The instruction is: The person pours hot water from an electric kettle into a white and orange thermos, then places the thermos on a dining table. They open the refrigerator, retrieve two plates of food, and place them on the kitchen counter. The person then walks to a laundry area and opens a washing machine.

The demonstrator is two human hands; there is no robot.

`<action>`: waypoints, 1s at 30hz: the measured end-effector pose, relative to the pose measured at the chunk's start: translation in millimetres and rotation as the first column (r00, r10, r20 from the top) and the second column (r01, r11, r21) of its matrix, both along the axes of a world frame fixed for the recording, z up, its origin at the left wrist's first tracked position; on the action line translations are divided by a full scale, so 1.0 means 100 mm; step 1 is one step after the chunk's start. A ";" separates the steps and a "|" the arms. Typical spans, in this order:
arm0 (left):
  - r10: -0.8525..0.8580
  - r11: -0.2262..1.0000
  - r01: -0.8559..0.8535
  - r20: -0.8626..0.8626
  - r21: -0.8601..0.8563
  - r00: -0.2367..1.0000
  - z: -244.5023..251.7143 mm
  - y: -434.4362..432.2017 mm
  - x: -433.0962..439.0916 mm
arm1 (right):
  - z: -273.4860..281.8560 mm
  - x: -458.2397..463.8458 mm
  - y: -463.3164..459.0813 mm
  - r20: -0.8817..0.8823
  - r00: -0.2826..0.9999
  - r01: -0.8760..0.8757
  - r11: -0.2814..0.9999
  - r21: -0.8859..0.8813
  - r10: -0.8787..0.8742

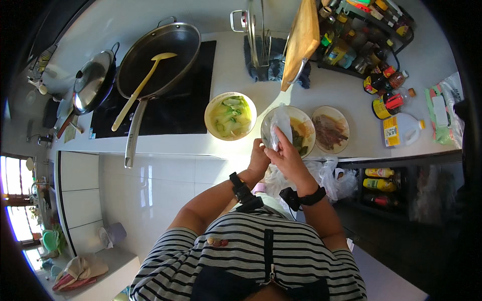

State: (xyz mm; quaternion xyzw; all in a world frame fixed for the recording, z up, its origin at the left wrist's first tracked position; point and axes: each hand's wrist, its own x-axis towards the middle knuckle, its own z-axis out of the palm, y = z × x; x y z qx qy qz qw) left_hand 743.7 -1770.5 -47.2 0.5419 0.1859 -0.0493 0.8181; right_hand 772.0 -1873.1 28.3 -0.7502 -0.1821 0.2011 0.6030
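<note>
My left hand [259, 157] and my right hand [287, 152] meet at the counter's front edge. Between them is a clear plastic bag [279, 126], and the fingers of both hands grip its lower end. The bag stands up over a bowl [309, 129] that holds brownish liquid and dark green pieces; part of the bowl is hidden behind it. To the left sits a bowl of soup [231, 116] with green leaves and pale slices. A plate [330, 129] with dark reddish strips, perhaps meat, lies on the right.
A large wok [158, 60] with a yellow spatula [145, 88] rests on the black cooktop [188, 109], its handle jutting past the counter edge. A wooden cutting board [301, 41] stands behind. Sauce bottles [388, 103] and a white jug [401, 129] line the right. Plastic bags [335, 180] hang below.
</note>
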 end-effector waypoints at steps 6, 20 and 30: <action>0.149 0.987 -0.145 0.047 -0.076 0.988 -0.43 -0.05 0.22 | -0.16 0.18 0.01 0.026 0.999 -0.016 0.993 -0.113 0.019; 0.025 0.993 -0.029 0.033 0.116 0.999 -0.41 0.12 0.14 | -0.28 0.14 0.08 -0.084 0.979 -0.188 0.982 0.005 0.188; 0.064 0.995 -0.066 -0.028 -0.069 0.998 0.00 0.52 -0.29 | -0.15 -0.12 0.12 -0.026 0.946 -0.324 0.944 -0.065 0.323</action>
